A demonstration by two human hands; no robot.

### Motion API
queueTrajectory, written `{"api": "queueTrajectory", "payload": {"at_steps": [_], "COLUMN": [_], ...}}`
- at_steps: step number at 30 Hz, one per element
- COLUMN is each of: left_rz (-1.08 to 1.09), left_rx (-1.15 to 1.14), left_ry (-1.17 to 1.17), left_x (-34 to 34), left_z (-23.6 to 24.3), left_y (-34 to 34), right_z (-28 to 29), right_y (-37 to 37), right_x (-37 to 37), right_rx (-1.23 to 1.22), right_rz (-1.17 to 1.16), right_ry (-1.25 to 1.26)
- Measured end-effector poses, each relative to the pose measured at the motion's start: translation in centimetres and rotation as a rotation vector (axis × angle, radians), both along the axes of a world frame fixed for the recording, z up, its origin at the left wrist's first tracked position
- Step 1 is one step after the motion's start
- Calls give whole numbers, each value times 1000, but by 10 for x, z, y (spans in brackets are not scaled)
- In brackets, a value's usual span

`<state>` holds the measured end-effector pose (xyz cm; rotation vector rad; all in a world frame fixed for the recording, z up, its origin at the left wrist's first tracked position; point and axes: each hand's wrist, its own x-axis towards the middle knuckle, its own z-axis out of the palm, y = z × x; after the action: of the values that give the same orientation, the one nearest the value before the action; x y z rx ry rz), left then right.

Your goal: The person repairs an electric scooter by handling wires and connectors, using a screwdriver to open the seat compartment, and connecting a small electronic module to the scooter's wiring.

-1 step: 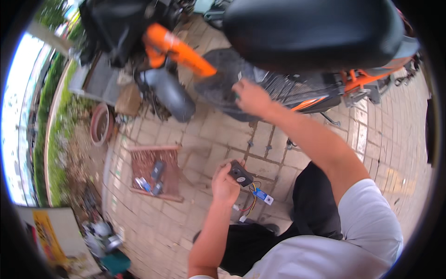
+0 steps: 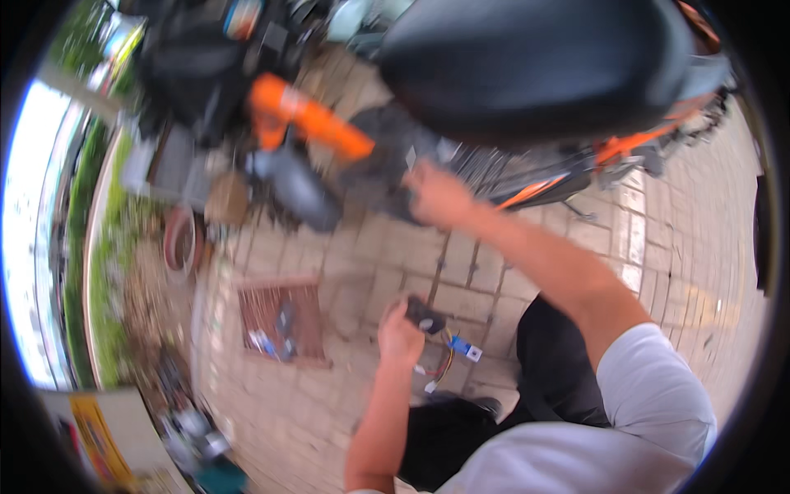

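Note:
My left hand [image 2: 401,333] is closed around a small black box-shaped device [image 2: 425,315] with a pale round mark on it. Thin coloured wires [image 2: 445,362] hang from the device, along with a blue-and-white tag [image 2: 465,348]. My right hand [image 2: 440,196] reaches over the dark footboard [image 2: 485,169] of an orange-and-black scooter, its fingers pinched together. A small white flat piece [image 2: 411,156] shows at the right fingertips, seemingly held; blur hides the exact grip.
The black scooter seat [image 2: 535,66] overhangs the footboard. A reddish-brown slatted board [image 2: 309,317] with several small items lies on the paving at left. Beyond are a round planter [image 2: 181,243] and a grass strip. A sign-like panel [image 2: 99,428] stands lower left.
The whole scene sits somewhat lower in the picture. The white piece at my right fingertips shows more clearly. My left hand still grips the black device.

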<state>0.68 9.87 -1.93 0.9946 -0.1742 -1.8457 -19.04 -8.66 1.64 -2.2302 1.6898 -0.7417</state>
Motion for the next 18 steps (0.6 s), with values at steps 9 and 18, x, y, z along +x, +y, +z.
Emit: {"api": "queueTrajectory", "payload": {"at_steps": [9,18], "left_rz": [-390,-606], "left_rx": [291,366], "left_ry": [83,2], "left_x": [-102,-318], "left_z": [175,438], "left_y": [-3,-31], "right_z": [170,405], "right_y": [240,304], "right_x": [-83,-223], "right_rx": [833,500], "right_rz": [-551,-679], "right_ry": [-1329,-2233]}}
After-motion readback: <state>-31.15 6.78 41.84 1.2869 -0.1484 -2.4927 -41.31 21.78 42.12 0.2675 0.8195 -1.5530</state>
